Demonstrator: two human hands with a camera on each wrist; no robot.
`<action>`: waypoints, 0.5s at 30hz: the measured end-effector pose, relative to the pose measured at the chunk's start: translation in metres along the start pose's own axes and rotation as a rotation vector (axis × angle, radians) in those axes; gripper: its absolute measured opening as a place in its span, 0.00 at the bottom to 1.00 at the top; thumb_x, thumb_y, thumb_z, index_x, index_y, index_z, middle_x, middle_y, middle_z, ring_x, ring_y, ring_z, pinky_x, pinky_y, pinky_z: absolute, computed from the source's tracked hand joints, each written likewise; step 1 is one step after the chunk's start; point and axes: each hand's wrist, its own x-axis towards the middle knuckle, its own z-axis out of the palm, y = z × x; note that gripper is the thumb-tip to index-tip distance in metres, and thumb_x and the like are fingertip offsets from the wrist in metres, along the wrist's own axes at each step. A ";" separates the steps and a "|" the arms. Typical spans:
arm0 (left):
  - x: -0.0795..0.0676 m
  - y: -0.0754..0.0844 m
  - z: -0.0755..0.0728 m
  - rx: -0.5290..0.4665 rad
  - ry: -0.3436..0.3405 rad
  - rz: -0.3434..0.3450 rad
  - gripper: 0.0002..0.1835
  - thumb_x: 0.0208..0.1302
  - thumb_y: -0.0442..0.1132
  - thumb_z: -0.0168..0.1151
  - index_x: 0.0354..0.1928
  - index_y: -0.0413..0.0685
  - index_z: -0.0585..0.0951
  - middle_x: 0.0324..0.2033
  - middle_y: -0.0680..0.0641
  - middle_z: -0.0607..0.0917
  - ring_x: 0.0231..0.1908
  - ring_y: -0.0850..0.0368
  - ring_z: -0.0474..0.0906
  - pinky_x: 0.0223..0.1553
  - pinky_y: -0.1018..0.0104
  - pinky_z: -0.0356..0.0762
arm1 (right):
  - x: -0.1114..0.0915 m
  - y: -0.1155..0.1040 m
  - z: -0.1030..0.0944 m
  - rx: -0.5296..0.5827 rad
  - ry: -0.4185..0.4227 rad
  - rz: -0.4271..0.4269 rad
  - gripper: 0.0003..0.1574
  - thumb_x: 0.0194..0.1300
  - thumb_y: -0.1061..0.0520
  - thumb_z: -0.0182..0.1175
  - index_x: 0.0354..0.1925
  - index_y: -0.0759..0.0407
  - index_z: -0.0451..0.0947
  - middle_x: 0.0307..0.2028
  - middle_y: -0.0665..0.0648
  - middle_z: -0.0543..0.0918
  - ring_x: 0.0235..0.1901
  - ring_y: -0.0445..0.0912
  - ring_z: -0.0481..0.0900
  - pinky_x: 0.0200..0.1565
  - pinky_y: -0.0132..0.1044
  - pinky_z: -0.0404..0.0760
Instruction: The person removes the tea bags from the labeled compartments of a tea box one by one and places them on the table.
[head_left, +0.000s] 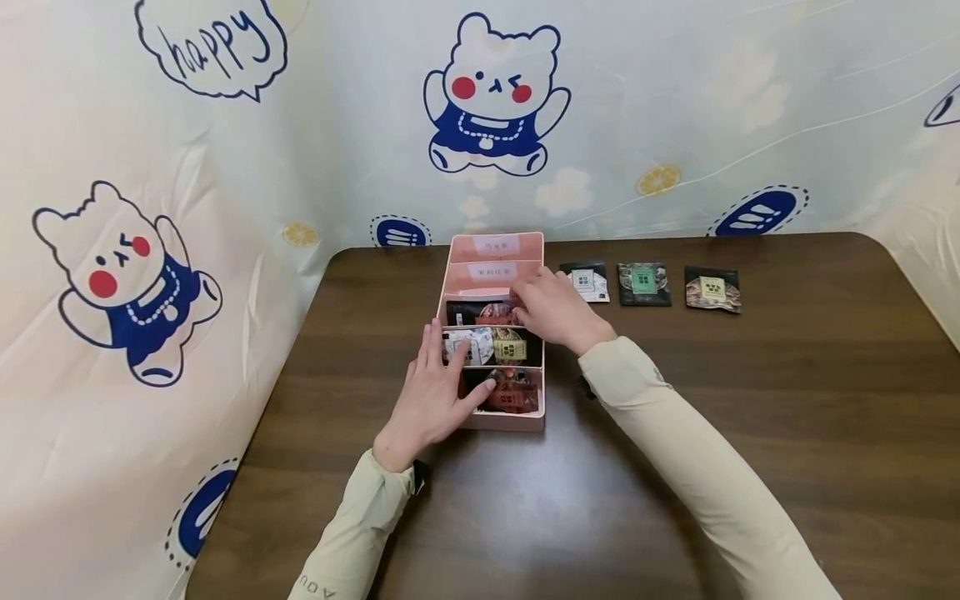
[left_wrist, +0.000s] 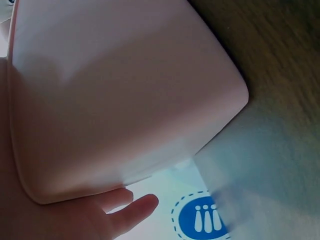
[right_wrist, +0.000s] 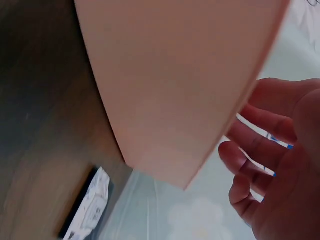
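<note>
A long pink box (head_left: 501,423) with dividers holds tea packets in its three nearer compartments. My left hand (head_left: 429,402) rests over its left rim, fingers straight, with one fingertip over a white packet (head_left: 477,345) beside a black-and-yellow packet (head_left: 512,348). The thumb reaches over the red packets (head_left: 513,396) in the nearest compartment. My right hand (head_left: 558,307) reaches over the right rim, its bent fingers pinching the right end of a black-and-red packet (head_left: 472,313) in the middle compartment. In the right wrist view, the box wall (right_wrist: 170,90) hides those fingertips.
Right of the box, a black-and-white packet (head_left: 588,283), a black-and-green packet (head_left: 643,283) and a black packet with a pale label (head_left: 712,289) lie in a row on the brown table (head_left: 675,358). Labels mark the far compartments. A patterned cloth (head_left: 622,167) hangs behind.
</note>
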 end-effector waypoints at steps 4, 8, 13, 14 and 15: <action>0.003 0.001 -0.002 0.007 -0.011 0.000 0.46 0.62 0.75 0.40 0.73 0.52 0.61 0.76 0.38 0.34 0.76 0.43 0.30 0.64 0.34 0.58 | 0.005 -0.004 0.004 -0.061 0.022 -0.001 0.07 0.67 0.54 0.58 0.41 0.55 0.79 0.34 0.55 0.84 0.43 0.54 0.76 0.46 0.50 0.72; 0.004 0.002 -0.003 0.010 -0.016 0.002 0.45 0.63 0.74 0.41 0.73 0.51 0.61 0.76 0.39 0.34 0.76 0.43 0.30 0.65 0.34 0.58 | 0.008 -0.007 0.007 -0.064 0.048 0.026 0.06 0.66 0.55 0.59 0.39 0.55 0.79 0.31 0.55 0.84 0.38 0.53 0.76 0.42 0.48 0.71; 0.003 0.000 -0.002 0.007 -0.019 -0.003 0.45 0.63 0.74 0.41 0.73 0.51 0.61 0.76 0.39 0.34 0.76 0.43 0.30 0.65 0.34 0.57 | 0.009 -0.009 0.011 -0.041 0.034 0.049 0.06 0.65 0.54 0.60 0.39 0.54 0.80 0.34 0.54 0.85 0.39 0.54 0.76 0.43 0.48 0.69; 0.002 0.000 -0.001 0.006 -0.019 -0.005 0.45 0.63 0.74 0.41 0.73 0.51 0.61 0.76 0.39 0.34 0.76 0.43 0.30 0.65 0.34 0.58 | 0.009 -0.009 0.013 -0.037 0.029 0.050 0.06 0.65 0.54 0.60 0.39 0.54 0.80 0.34 0.54 0.85 0.39 0.54 0.76 0.42 0.48 0.69; 0.001 0.000 -0.001 0.004 -0.019 -0.007 0.45 0.63 0.74 0.41 0.73 0.52 0.61 0.76 0.39 0.34 0.76 0.43 0.30 0.65 0.34 0.58 | 0.009 -0.010 0.014 -0.033 0.024 0.051 0.06 0.66 0.54 0.60 0.39 0.54 0.80 0.35 0.54 0.85 0.39 0.53 0.76 0.43 0.48 0.69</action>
